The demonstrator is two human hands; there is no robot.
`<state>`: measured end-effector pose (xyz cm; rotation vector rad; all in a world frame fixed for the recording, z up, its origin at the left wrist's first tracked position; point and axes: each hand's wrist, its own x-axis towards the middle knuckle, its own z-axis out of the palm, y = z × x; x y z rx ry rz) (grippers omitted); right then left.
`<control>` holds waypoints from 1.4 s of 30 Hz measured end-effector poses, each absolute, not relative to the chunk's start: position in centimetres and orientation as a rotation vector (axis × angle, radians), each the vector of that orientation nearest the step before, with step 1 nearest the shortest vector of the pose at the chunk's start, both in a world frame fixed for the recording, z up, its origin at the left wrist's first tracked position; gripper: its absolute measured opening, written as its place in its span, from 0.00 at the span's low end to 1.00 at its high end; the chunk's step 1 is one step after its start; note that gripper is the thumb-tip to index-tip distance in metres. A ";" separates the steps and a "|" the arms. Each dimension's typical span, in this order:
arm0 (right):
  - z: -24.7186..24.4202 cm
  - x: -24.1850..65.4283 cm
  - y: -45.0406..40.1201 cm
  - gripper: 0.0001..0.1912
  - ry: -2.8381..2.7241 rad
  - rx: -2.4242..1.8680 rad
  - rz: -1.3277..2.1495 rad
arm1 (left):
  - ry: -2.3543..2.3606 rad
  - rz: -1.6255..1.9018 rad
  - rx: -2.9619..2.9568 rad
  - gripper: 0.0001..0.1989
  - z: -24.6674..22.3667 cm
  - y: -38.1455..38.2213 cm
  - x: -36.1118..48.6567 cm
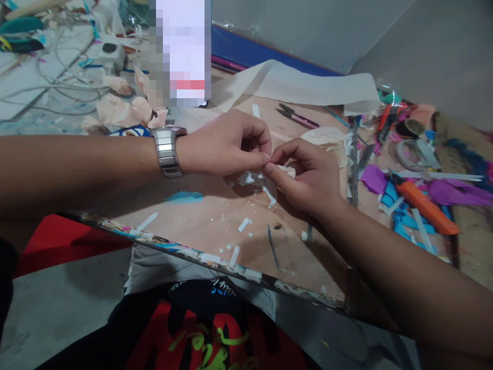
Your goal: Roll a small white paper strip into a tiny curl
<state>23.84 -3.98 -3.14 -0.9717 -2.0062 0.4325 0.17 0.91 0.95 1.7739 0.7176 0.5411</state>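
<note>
Over the middle of the board, my left hand [233, 145] and my right hand [310, 174] meet fingertip to fingertip. Between the thumb and fingers of my right hand sits a small crumpled off-white piece [288, 171] that looks like crepe paper, mostly hidden by the fingers. My left thumb and forefinger are pinched together at its tip; what lies between them is too small to make out. A metal watch [168, 152] circles my left wrist. Just below the hands, white glue [252, 178] is smeared on the wooden board [215, 221].
Thread snips [298, 116] lie behind my hands, near a long white paper strip [308, 85]. An orange cutter [427, 205], a tape roll [410, 154] and purple scraps clutter the right. Peach paper petals [123, 110] and a white charger [111, 54] lie at left. A blurred phone screen [187, 51] stands behind.
</note>
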 end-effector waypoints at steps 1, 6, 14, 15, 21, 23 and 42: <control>-3.1 23.8 -4.0 0.08 -2.008 -0.967 0.434 | 0.713 0.549 1.779 0.03 1.0 0.9 0.2; -3.0 23.7 -4.0 0.09 -2.004 -0.960 0.439 | 0.751 0.581 1.861 0.06 1.1 0.8 0.4; -3.2 23.9 -3.9 0.09 -1.990 -0.966 0.452 | 0.787 0.569 1.990 0.04 1.0 0.6 0.2; -3.3 23.9 -3.8 0.09 -1.997 -0.959 0.441 | 0.793 0.556 1.993 0.04 1.0 0.6 0.2; -3.3 23.7 -3.9 0.08 -2.000 -0.950 0.450 | 0.773 0.550 1.974 0.03 0.9 0.8 0.0; -3.4 23.6 -3.9 0.08 -1.992 -0.939 0.454 | 0.746 0.570 1.966 0.02 0.6 0.9 0.0; -3.3 23.6 -3.9 0.10 -2.007 -0.953 0.498 | 0.629 0.605 1.933 0.02 0.6 0.8 -0.1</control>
